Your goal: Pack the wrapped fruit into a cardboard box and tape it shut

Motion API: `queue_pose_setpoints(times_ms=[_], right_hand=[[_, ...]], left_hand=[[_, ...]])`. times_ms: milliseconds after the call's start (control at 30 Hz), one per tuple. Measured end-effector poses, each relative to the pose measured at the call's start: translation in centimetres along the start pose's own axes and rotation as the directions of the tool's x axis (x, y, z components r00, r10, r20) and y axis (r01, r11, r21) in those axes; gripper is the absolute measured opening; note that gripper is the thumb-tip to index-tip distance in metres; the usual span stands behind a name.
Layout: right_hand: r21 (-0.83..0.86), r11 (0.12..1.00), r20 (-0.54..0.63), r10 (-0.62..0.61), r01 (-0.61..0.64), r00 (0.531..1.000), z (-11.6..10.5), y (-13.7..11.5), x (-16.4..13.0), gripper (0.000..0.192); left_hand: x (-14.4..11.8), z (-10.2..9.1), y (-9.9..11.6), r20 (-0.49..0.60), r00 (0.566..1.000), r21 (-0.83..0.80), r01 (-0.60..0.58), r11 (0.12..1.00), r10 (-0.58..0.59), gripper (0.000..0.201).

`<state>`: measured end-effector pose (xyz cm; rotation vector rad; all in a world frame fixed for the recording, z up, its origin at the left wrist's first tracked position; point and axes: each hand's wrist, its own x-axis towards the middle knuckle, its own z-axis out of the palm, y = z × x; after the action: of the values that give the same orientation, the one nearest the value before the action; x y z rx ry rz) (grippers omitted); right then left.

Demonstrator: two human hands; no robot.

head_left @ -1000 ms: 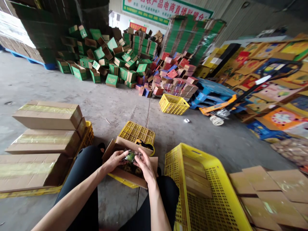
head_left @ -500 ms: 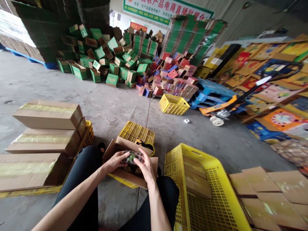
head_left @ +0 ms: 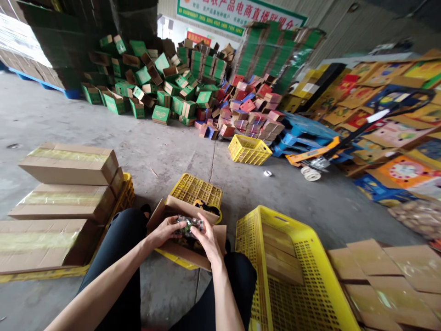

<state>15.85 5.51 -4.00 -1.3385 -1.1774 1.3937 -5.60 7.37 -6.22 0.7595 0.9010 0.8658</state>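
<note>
Both hands grip a small clear plastic pack (head_left: 189, 226) with something green and dark inside; I cannot make out its exact contents. My left hand (head_left: 167, 230) is closed on the pack's left end, and my right hand (head_left: 206, 233) holds its right end with the thumb on top. The pack is just above an open cardboard box (head_left: 186, 252) whose flaps stand up. Inside that box lie dark and yellowish things, partly hidden by my hands. The box rests on an upturned yellow crate (head_left: 203, 187). A black and yellow tape dispenser (head_left: 209, 207) lies behind the box.
Taped cartons (head_left: 65, 202) are stacked at left. A large yellow crate (head_left: 310, 257) at right holds flat cardboard boxes, with more cartons (head_left: 389, 280) beyond. Farther off are a small yellow crate (head_left: 246, 151), a pallet jack (head_left: 320, 156) and a heap of green boxes (head_left: 161, 112).
The plastic pack has turned slightly between my fingers, so less green shows on it. My right fingers have shifted a little to the left. Everything around stays in place.
</note>
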Motion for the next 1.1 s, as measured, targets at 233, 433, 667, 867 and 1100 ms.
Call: queue_pose_setpoints(times_ms=[233,433,667,867,1100], right_hand=[[-0.01,0.998,-0.002,0.063,-0.063,0.998,0.0,-0.2,-0.2,0.062],[0.108,0.991,0.062,0.073,-0.079,0.995,0.1,-0.6,0.0,0.065],[0.077,0.994,0.056,0.071,-0.075,0.996,0.4,-1.1,-0.2,0.065],[-0.014,1.0,0.032,0.02,-0.02,0.999,0.3,-1.3,-0.2,0.047],[0.061,0.996,0.088,0.052,-0.057,0.995,0.4,-1.4,-0.2,0.05]], left_hand=[[-0.1,0.2,0.1,-0.025,0.999,0.012,-0.021,1.0,0.021,0.056],[0.0,0.2,0.2,-0.098,0.995,0.015,-0.024,1.0,0.026,0.06],[0.2,0.3,0.0,-0.108,0.993,0.053,-0.051,0.997,0.056,0.062],[0.0,0.3,-0.1,-0.051,0.998,0.062,-0.038,0.997,0.041,0.061],[0.0,0.2,0.1,-0.095,0.993,0.046,-0.068,0.997,0.072,0.063]])
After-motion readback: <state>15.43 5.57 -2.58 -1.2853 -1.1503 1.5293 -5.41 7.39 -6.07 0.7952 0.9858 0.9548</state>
